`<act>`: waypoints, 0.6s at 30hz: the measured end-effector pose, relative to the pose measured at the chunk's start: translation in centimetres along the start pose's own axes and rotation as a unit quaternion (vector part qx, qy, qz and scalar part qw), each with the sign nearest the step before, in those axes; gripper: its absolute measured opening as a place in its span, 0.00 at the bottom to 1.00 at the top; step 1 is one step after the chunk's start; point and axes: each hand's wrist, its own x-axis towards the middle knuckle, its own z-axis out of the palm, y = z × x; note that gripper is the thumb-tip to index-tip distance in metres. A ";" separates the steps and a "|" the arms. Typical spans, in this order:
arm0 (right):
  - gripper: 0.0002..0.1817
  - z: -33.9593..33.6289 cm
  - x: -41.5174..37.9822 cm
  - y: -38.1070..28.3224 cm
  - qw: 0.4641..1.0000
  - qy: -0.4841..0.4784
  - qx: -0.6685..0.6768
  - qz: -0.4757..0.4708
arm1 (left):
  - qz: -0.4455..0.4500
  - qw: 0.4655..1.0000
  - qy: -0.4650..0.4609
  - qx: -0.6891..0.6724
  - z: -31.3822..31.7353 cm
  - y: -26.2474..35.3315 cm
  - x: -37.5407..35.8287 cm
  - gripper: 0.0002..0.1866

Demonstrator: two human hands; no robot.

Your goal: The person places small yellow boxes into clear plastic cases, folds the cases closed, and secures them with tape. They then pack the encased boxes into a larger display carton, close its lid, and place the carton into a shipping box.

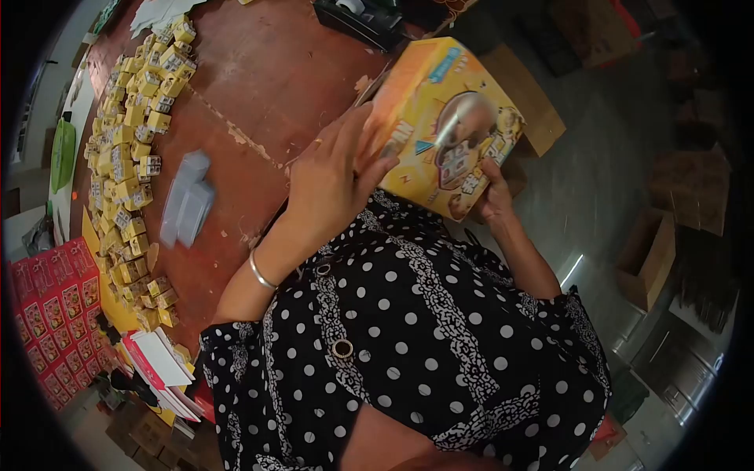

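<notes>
A yellow printed cardboard box [424, 149], with cartoon pictures and lettering on its face, is held tilted in front of my chest, near the table's edge. My left hand [326, 173], a silver bangle at its wrist, is pressed to the box's left side, fingers along the side and thumb at its front edge. My right hand [496, 192] grips the lower right corner, its thumb on the front face; the other fingers are mostly hidden behind the box. On the table left of my left hand lies a clear plastic insert [188, 200].
Many small yellow boxes [126, 157] are heaped along the left side of the worn red table [243, 86]. A pink printed carton [59, 322] and stacked papers [161, 365] are at lower left. A black container [357, 23] sits at the top. Open cardboard boxes [648, 259] stand on the right-hand floor.
</notes>
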 end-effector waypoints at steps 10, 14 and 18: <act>0.29 -14.7 4.6 -0.4 0.957 0.186 -0.080 -0.207 | 0.019 0.993 -0.115 0.026 7.2 -7.0 -2.0 0.15; 0.29 -17.2 7.3 -0.2 0.943 0.246 -0.099 -0.201 | -0.051 0.976 -0.212 0.007 9.1 -8.0 -2.7 0.14; 0.34 -17.9 9.0 0.2 0.930 0.274 -0.136 -0.204 | -0.103 0.965 -0.242 -0.016 10.5 -8.8 -3.8 0.14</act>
